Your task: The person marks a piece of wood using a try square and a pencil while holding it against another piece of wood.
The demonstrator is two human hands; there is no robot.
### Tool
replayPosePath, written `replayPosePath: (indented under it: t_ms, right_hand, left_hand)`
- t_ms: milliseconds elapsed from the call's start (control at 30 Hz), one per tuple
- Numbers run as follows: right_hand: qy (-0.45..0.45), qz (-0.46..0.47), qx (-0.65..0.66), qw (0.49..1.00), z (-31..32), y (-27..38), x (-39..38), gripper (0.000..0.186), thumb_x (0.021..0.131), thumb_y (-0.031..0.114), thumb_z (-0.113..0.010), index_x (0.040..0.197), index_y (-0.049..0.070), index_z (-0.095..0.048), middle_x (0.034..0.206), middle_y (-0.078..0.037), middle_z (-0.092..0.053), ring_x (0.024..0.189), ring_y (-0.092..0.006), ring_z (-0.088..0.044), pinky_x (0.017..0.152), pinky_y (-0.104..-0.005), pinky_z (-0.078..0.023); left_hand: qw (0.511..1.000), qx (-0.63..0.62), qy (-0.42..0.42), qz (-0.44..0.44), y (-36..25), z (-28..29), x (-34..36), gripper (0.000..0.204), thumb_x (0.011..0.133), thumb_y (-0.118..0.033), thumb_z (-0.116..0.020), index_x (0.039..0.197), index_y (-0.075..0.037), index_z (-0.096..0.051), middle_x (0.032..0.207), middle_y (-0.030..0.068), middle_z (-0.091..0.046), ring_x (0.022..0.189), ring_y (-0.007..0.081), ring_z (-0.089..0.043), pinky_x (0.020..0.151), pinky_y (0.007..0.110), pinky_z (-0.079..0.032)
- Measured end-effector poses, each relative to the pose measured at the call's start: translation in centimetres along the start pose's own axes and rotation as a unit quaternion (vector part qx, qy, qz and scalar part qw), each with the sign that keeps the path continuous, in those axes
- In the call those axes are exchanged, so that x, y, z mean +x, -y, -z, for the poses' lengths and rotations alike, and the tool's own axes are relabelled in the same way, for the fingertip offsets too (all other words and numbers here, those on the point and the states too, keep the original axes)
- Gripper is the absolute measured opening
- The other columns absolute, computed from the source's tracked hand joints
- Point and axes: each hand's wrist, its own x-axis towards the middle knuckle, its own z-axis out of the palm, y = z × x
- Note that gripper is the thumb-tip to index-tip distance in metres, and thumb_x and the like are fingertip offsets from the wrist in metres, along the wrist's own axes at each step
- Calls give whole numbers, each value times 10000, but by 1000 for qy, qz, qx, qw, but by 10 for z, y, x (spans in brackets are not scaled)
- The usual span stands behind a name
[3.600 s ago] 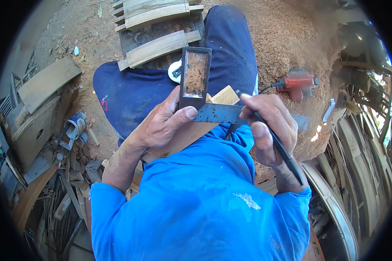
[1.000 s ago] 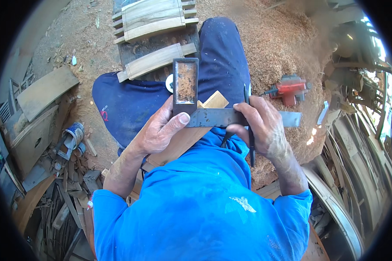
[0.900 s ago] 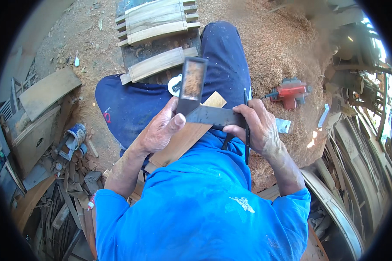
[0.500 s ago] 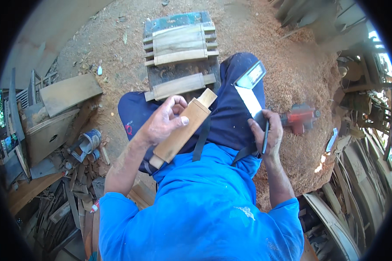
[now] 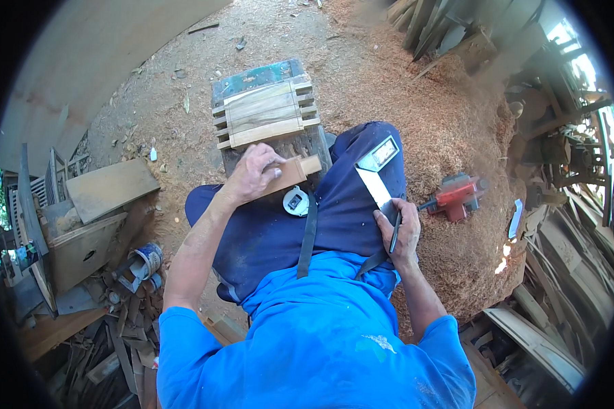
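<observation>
My left hand (image 5: 254, 176) grips a short wooden piece with a tenon (image 5: 290, 173) from above, its fingers curled over the top. The piece lies at the near end of the low bench (image 5: 315, 144), with its narrow tenon pointing right. In my right hand (image 5: 405, 232), over my thigh, are a try square (image 5: 374, 187) and a dark pencil (image 5: 394, 234). The square's blade runs up from my fingers to its thick stock on my knee. Farther along the bench sits a row of similar tenoned pieces (image 5: 262, 112), side by side.
A white round object with a dark centre (image 5: 296, 201) is by my lap. On the shavings at right lies a red power tool (image 5: 457, 196). Boards (image 5: 112, 189), a bucket (image 5: 145, 261) and scrap wood (image 5: 126, 327) crowd the left. Stacked planks (image 5: 559, 293) line the right.
My left hand has carried the wooden piece forward from my lap to the bench end, turning it flatter. The white round object has come into sight. My right hand still holds the square and pencil.
</observation>
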Motion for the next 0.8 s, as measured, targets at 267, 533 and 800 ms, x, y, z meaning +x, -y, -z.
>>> replayPosePath:
  t_ms: [267, 533, 800]
  right_hand:
    - [12, 23, 8, 1000, -4, 0, 8, 375, 777, 163, -841, 1064, 18, -649, 920, -154, -604, 813, -318, -628, 719, -416, -512]
    - [1, 37, 22, 999, -9, -3, 8, 368, 780, 161, -835, 1062, 18, -646, 916, -153, -603, 807, -316, -627, 708, -414, -511]
    - [-5, 38, 33, 999, -10, -3, 10, 371, 778, 178, -837, 1054, 16, -649, 908, -152, -602, 798, -313, -623, 705, -411, -511]
  left_hand:
    - [966, 148, -201, 60, -2, -3, 5, 322, 852, -58, -703, 1172, -51, -662, 1167, 147, -627, 1127, 345, -581, 997, 443, -474]
    - [949, 277, -138, -64, 20, 5, 17, 291, 858, -93, -664, 1146, -49, -664, 1144, 84, -613, 1127, 287, -577, 964, 420, -504]
    - [939, 325, -75, -82, 15, 7, 36, 326, 827, -56, -649, 1151, -31, -623, 1045, 129, -591, 1040, 297, -592, 940, 418, -503]
